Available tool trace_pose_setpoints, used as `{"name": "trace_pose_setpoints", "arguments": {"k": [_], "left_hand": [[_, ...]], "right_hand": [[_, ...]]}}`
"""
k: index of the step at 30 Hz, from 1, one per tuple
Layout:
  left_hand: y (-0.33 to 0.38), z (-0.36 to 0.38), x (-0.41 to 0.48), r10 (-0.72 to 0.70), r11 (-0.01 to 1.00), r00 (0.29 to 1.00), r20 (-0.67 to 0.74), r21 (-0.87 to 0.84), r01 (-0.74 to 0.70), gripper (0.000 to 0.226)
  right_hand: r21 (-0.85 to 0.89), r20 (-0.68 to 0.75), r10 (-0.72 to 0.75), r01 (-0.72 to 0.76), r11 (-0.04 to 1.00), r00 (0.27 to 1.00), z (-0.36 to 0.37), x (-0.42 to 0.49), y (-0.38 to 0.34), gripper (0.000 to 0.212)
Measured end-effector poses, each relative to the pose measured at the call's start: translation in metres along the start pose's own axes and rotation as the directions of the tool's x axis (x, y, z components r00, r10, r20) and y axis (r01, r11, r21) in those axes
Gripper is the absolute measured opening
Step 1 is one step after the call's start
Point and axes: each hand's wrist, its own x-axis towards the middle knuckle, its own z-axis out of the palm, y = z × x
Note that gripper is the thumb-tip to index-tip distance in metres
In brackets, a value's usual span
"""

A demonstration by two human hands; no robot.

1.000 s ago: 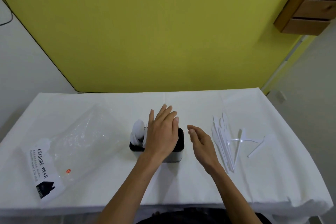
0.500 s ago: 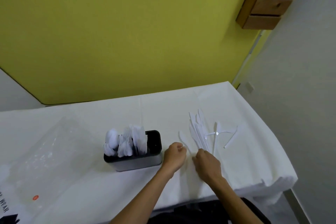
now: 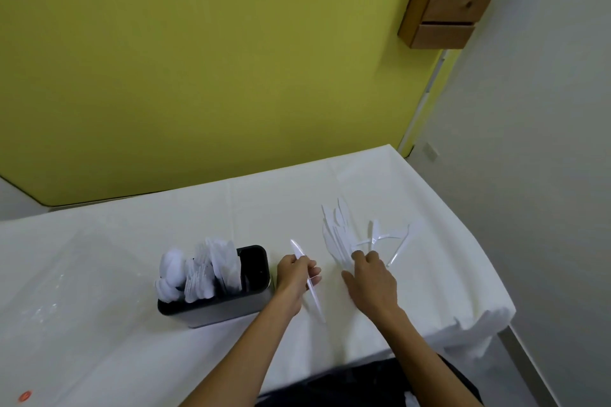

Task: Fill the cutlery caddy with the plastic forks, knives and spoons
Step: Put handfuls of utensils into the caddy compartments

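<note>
Since 0.5 s ago, left hand now pinching 1 knife lifted off cloth, right hand spread on knife pile; caddy knife slot next.

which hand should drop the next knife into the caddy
Left. The left hand already grips a knife right beside the caddy, whose right end looks empty. The right hand is on the knife pile, farther off.

I see the caddy on the desk, left of centre, cutlery standing in its left compartments; the left hand lies just right of it; the knife pile lies further right; a bag lies far left.
</note>
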Motion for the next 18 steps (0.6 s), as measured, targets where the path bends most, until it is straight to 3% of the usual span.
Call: {"name": "trace_pose_setpoints", "arguments": {"k": [2, 4, 7, 12, 15, 18], "left_hand": [[-0.002, 0.002, 0.000, -0.016, 1.000, 0.999, -0.030, 0.012, 0.017, 0.006], [-0.002, 0.005, 0.000, -0.018, 0.999, 0.999, -0.037, 0.026, 0.019, 0.007], [-0.003, 0.006, 0.005, -0.028, 0.999, 0.999, -0.024, 0.027, 0.029, 0.011], [-0.004, 0.010, 0.013, -0.059, 0.994, 0.998, 0.037, 0.089, 0.056, 0.039], [-0.001, 0.015, 0.014, -0.045, 0.995, 0.994, 0.102, 0.095, 0.035, 0.053], [0.001, 0.021, 0.016, 0.006, 0.981, 0.996, 0.090, 0.193, -0.023, 0.051]], "right_hand": [[-0.090, 0.037, 0.034, -0.031, 0.995, 0.999, 0.005, 0.004, -0.005, 0.022], [-0.155, 0.080, 0.039, -0.026, 0.988, 0.996, 0.008, 0.006, -0.010, 0.005], [-0.198, 0.164, 0.016, 0.017, 0.980, 0.986, 0.001, 0.011, -0.014, 0.009], [-0.148, 0.186, -0.014, 0.042, 0.988, 0.982, -0.012, 0.009, -0.013, 0.031], [-0.080, 0.205, -0.070, 0.088, 0.993, 0.976, -0.017, -0.002, -0.017, 0.027], [0.004, 0.220, -0.231, 0.236, 0.972, 0.948, -0.020, -0.012, -0.025, 0.007]]}}
